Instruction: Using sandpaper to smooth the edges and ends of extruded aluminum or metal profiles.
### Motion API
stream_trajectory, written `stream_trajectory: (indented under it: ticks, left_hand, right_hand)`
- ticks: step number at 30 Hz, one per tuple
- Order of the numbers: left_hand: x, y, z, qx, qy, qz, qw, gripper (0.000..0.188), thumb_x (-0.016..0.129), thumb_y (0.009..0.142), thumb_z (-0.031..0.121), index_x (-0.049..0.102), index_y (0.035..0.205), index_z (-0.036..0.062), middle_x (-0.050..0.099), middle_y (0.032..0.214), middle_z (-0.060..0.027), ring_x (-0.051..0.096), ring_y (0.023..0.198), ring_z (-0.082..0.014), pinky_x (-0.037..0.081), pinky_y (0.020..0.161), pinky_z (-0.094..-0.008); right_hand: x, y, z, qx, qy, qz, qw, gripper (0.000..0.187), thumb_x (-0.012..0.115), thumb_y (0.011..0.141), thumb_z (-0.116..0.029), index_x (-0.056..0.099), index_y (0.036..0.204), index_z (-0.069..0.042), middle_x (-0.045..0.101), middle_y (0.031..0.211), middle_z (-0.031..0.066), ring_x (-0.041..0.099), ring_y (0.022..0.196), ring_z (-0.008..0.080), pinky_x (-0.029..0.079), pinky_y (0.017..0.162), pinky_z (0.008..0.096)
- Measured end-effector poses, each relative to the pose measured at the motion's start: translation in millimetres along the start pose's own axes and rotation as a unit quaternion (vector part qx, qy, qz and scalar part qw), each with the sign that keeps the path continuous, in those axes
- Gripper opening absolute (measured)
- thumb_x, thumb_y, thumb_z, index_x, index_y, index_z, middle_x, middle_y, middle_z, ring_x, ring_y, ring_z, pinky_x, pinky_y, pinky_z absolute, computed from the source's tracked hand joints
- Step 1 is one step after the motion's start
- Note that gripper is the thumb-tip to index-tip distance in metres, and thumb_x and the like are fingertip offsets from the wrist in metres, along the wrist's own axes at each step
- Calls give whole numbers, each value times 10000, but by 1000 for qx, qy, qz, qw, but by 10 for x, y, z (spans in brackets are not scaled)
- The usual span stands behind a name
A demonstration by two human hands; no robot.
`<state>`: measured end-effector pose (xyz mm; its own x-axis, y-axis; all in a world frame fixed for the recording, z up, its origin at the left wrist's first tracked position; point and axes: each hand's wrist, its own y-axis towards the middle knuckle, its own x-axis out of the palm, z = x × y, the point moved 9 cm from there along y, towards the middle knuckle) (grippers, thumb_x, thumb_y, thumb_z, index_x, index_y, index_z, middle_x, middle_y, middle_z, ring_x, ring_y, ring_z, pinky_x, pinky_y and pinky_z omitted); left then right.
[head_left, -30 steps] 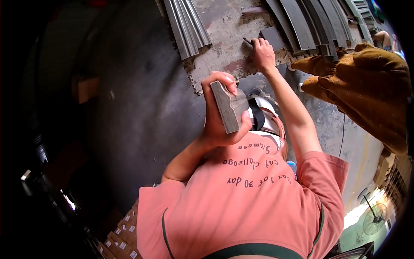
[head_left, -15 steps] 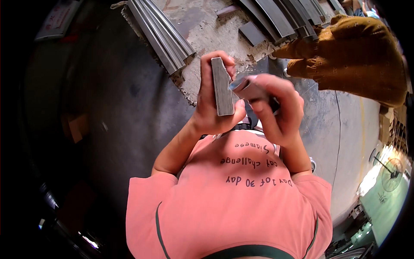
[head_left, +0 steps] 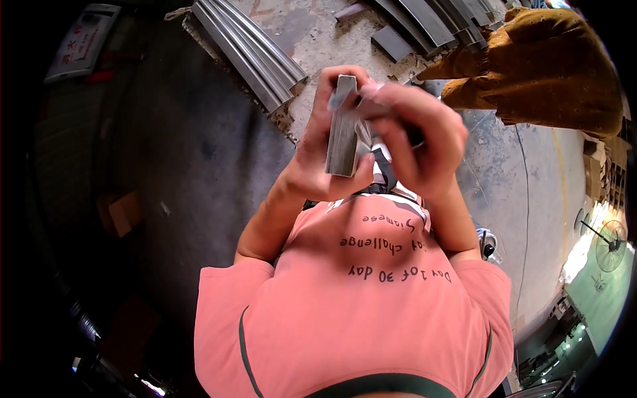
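In front of my chest, my left hand (head_left: 306,159) is wrapped round a short rectangular metal piece (head_left: 342,146). Its narrow grey face, with a brushed look, points up, and my fingers curl over its far end while the thumb lies along its near right side. My right hand (head_left: 428,136) pinches a folded grey-brown sheet (head_left: 371,109) between fingers and thumb. Motion blurs the sheet, so its material is hard to make out. Its tip overlaps the upper part of the metal piece, and the view does not settle whether they touch.
Beyond my hands is a rough worktable (head_left: 318,40) carrying long metal profiles (head_left: 249,56) at left and a stack of dark metal lengths (head_left: 424,26) at right. A small dark block (head_left: 391,44) lies there too. Brown cloth (head_left: 557,73) hangs at far right; a cardboard box (head_left: 123,213) sits at left.
My right hand has moved left and away from me, bringing the folded sheet across the metal piece's upper part. The metal piece has tilted slightly in my left hand.
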<state>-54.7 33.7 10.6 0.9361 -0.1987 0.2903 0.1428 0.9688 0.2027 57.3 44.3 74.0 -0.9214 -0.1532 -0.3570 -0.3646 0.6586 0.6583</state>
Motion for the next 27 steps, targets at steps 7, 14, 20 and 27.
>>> stream_trajectory:
  ticks: [7, 14, 20, 27]
  left_hand:
    - [-83, -92, 105, 62, 21, -71, 995, 758, 622, 672, 66, 320, 1367, 48, 401, 1203, -65, 416, 992, -149, 406, 879, -289]
    - [-106, -131, 122, 77, 2, -91, 993, 779, 579, 675, 23, 308, 1404, 46, 409, 1230, -74, 430, 1060, -168, 405, 947, -299]
    - [-42, -116, 180, 90, -14, -107, 990, 768, 581, 685, 13, 292, 1396, 31, 421, 1226, -84, 457, 1039, -164, 407, 925, -296]
    - [-9, -78, 102, 61, -31, -113, 991, 768, 584, 677, 12, 295, 1388, 28, 413, 1244, -90, 452, 1057, -160, 404, 930, -295]
  right_hand:
    - [213, 48, -246, -71, 12, -59, 996, 282, 713, 850, 1, 660, 1122, 55, 735, 866, 133, 657, 613, 177, 516, 576, 300]
    - [238, 72, -363, -122, 1, -70, 990, 277, 744, 835, 4, 644, 1085, 68, 746, 926, 158, 616, 559, 193, 465, 508, 292]
    - [188, 27, -300, -132, 4, 13, 991, 286, 735, 828, 25, 640, 1096, 62, 743, 924, 168, 603, 541, 199, 455, 496, 297]
    - [106, 12, -288, -128, -22, 35, 991, 272, 720, 839, 36, 630, 1094, 64, 738, 893, 160, 614, 550, 194, 468, 512, 298]
